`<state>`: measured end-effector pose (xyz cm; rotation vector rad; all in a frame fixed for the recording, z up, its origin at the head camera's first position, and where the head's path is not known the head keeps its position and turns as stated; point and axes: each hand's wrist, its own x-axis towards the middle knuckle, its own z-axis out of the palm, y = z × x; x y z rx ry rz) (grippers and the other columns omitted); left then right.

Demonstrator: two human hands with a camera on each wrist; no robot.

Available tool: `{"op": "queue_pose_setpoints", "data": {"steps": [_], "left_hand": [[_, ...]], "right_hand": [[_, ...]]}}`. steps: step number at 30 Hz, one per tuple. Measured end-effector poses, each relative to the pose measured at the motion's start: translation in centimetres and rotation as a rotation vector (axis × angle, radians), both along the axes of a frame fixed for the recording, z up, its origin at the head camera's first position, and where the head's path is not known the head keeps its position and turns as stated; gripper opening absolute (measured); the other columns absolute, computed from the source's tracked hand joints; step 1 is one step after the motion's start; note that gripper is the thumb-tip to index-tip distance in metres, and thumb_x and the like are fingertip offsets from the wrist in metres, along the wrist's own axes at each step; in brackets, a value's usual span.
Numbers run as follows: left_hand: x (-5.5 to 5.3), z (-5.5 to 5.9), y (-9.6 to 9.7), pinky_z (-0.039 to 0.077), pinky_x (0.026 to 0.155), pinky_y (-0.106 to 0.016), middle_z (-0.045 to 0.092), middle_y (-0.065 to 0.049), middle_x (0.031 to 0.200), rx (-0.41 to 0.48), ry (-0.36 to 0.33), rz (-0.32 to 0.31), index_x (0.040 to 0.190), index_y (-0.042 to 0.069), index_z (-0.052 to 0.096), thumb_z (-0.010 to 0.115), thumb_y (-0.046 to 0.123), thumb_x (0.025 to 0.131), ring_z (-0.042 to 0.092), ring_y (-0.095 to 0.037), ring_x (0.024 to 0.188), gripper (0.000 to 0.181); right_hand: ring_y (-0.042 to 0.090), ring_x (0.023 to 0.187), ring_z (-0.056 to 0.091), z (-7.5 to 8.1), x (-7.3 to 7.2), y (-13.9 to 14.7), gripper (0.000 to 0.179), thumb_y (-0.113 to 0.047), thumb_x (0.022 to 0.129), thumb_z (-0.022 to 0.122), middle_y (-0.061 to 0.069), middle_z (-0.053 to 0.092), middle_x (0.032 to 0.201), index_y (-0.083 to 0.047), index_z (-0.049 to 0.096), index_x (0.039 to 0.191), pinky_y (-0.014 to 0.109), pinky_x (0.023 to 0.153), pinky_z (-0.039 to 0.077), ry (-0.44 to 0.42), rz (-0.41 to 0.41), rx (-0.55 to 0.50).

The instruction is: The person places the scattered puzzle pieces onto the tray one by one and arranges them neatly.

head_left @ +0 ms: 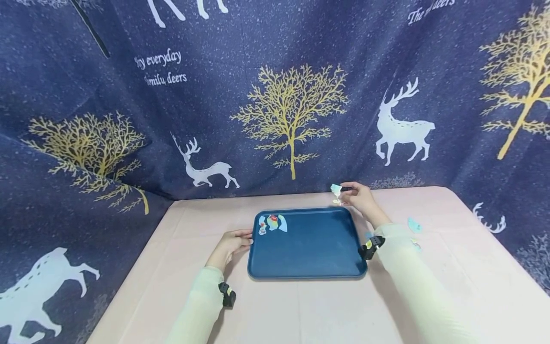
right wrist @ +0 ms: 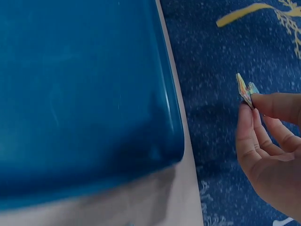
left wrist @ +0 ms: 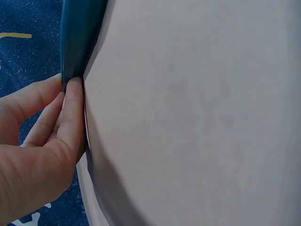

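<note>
A dark blue tray (head_left: 307, 248) lies on the table. My left hand (head_left: 233, 244) is at its left edge, the thumb and fingertips pinching the tray's rim (left wrist: 77, 52) in the left wrist view. Past the tray's far right corner, my right hand (head_left: 360, 198) holds up a thin, irregular puzzle piece (head_left: 336, 189), pale blue with yellowish parts lower down. The right wrist view shows this piece (right wrist: 242, 89) edge-on between thumb and fingers. In the tray's far left corner lie several pieces, among them a red and yellow puzzle piece (head_left: 272, 221) and a pale blue curved piece (head_left: 282, 223).
Right of the tray, a light blue piece (head_left: 414, 225) and a smaller multicoloured piece (head_left: 415, 243) lie near my right sleeve. Another blue piece (head_left: 368, 235) shows partly beside the wrist camera. A dark blue patterned curtain (head_left: 206, 119) hangs behind the pink tabletop (head_left: 275, 310).
</note>
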<state>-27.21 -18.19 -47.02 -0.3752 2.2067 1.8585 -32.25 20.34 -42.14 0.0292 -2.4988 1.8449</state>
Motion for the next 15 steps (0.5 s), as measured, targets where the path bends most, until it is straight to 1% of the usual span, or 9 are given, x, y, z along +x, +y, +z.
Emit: {"op": "queue_pose_setpoints", "data": {"steps": [5,10,12,15], "left_hand": [[0.0,-0.1,0.0,0.058,0.085,-0.032,0.06,-0.022,0.126,0.004,0.0,0.005,0.127,-0.003,0.06,0.063,-0.013,0.082,0.063,-0.028,0.109,0.046],[-0.1,-0.2,-0.2,0.058,0.085,-0.033,0.06,-0.022,0.125,0.007,0.008,-0.004,0.126,-0.004,0.06,0.062,-0.014,0.082,0.065,-0.023,0.1,0.045],[0.0,-0.2,-0.2,0.058,0.085,-0.033,0.06,-0.022,0.125,0.01,0.009,-0.004,0.126,-0.004,0.06,0.062,-0.014,0.082,0.066,-0.021,0.099,0.045],[0.0,-0.2,-0.1,0.057,0.086,-0.034,0.06,-0.022,0.126,0.005,0.007,-0.008,0.126,-0.004,0.06,0.061,-0.014,0.083,0.065,-0.024,0.102,0.045]], "right_hand": [[0.008,0.076,0.064,-0.3,-0.2,-1.3,0.048,0.007,0.09,0.056,0.03,0.062,0.111,0.006,0.045,0.137,0.04,0.086,0.057,0.009,0.026,-0.026],[0.01,0.077,0.064,-0.7,-0.4,-2.6,0.046,0.008,0.089,0.056,0.026,0.065,0.106,0.008,0.047,0.135,0.037,0.083,0.059,0.011,0.066,-0.051],[0.012,0.078,0.065,-0.9,-0.4,-3.2,0.046,0.01,0.089,0.056,0.026,0.065,0.105,0.008,0.048,0.134,0.038,0.082,0.059,0.008,0.08,-0.054],[0.015,0.081,0.065,-1.2,-0.4,-4.0,0.045,0.011,0.089,0.055,0.026,0.064,0.105,0.008,0.048,0.134,0.042,0.084,0.058,-0.01,0.105,-0.055]]}}
